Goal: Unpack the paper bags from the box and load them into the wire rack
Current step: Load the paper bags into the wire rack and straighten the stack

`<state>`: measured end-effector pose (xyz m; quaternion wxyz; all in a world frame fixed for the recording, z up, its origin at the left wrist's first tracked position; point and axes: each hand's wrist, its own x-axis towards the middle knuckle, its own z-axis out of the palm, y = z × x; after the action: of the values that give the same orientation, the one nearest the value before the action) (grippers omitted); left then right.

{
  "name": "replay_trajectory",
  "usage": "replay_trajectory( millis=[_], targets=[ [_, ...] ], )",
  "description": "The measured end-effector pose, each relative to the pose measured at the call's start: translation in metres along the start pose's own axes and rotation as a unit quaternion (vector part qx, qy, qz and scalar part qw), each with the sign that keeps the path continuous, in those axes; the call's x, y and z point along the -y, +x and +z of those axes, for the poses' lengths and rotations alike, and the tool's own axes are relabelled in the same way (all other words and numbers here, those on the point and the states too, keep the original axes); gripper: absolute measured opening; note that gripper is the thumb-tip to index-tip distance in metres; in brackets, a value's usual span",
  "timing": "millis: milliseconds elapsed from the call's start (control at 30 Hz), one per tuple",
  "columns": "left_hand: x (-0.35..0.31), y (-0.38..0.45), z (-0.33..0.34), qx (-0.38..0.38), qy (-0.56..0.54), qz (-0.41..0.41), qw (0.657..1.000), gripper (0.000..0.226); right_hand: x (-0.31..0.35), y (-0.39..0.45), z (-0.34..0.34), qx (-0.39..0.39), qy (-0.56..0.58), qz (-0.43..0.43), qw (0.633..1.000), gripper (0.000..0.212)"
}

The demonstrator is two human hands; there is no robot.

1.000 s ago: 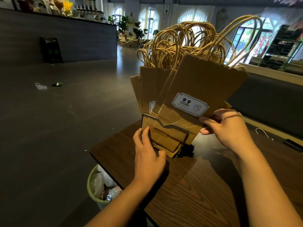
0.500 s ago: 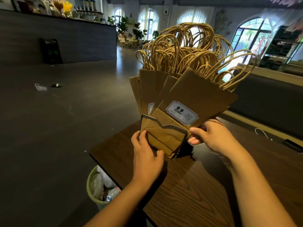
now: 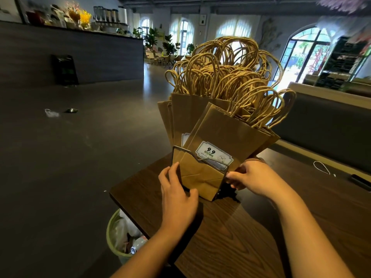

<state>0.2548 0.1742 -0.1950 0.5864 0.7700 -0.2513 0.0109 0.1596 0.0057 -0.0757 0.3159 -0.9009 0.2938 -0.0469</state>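
A bundle of brown paper bags (image 3: 224, 133) with twisted paper handles stands in a small wire rack (image 3: 181, 150) at the corner of a dark wooden table (image 3: 230, 237). The front bag carries a white "9.9" label (image 3: 213, 153) and leans to the right. My left hand (image 3: 176, 193) grips the rack's left front edge, thumb at the base. My right hand (image 3: 249, 177) holds the right side of the rack and the bags' lower edge with curled fingers. No box is in view.
A green waste bin (image 3: 120, 237) with rubbish stands on the floor below the table's left corner. A white cord (image 3: 321, 167) and a dark object (image 3: 361, 182) lie at the table's far right. A dark bench back (image 3: 331, 127) runs behind. Litter (image 3: 52, 113) lies on the floor.
The front labelled bag has slid down deeper into the rack. My right hand has moved down from the bag's side to the rack's right edge. My left hand has stayed in place.
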Motion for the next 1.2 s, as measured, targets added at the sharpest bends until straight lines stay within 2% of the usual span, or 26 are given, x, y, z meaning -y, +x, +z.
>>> replay_trajectory(
  millis=[100,233,500,667,800,1000,1067,1200],
  targets=[
    [0.001,0.001,0.001,-0.004,0.002,0.000,1.000,0.080,-0.004,-0.003,-0.009,-0.023,-0.011,-0.017,1.000,0.019],
    [0.003,0.002,0.002,-0.003,0.004,-0.003,1.000,0.080,-0.007,-0.004,-0.015,-0.062,0.052,-0.032,0.996,0.018],
    [0.010,0.003,0.003,-0.006,0.014,-0.001,1.000,0.077,-0.005,0.000,-0.010,-0.063,0.004,0.001,0.998,0.020],
    [0.012,0.008,0.004,-0.009,-0.021,-0.002,1.000,0.074,-0.005,0.002,-0.009,-0.056,0.020,-0.009,0.998,0.021],
    [0.006,0.008,0.001,-0.016,-0.023,0.000,1.000,0.073,-0.005,-0.003,-0.010,-0.056,0.005,-0.033,0.998,0.029],
    [-0.006,0.004,-0.002,-0.055,-0.002,-0.021,0.998,0.064,-0.015,-0.026,0.006,-0.048,0.040,-0.059,0.996,0.015],
    [-0.011,0.003,-0.006,-0.079,0.033,-0.004,0.996,0.060,-0.026,-0.038,0.006,-0.046,0.053,-0.063,0.996,0.010],
    [-0.026,-0.010,-0.005,-0.081,0.087,0.087,0.989,0.054,-0.058,-0.071,-0.013,-0.065,0.075,-0.022,0.995,0.010]
  ],
)
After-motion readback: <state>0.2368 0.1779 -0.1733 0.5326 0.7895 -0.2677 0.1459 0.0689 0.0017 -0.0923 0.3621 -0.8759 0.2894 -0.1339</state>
